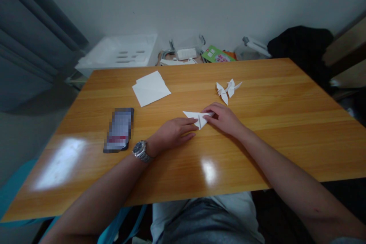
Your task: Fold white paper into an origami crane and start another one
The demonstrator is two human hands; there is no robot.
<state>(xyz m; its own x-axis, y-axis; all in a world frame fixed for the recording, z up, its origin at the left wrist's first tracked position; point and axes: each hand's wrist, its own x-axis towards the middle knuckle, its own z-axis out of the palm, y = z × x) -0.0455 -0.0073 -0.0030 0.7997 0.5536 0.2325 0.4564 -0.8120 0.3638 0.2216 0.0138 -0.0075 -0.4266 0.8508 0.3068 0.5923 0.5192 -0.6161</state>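
Observation:
A small piece of folded white paper [201, 119] lies on the wooden table in front of me, roughly triangular with its point toward me. From the left, my left hand [173, 131] rests with its fingers stretched out, fingertips on the paper's lower left edge. My right hand [223, 119] pinches the right part of the paper between thumb and fingers. Just beyond that hand stand folded paper figures [227, 90], shaped like cranes, seemingly two side by side. Farther left lies a stack of white paper sheets [151, 89].
A phone [119, 129] with a blurred screen lies left of my left forearm on the table [183, 167]. Behind the far edge are a white tray [120, 51], a green booklet [217, 54] and a black cloth-like item [300, 42]. A curtain [31, 26] hangs at left.

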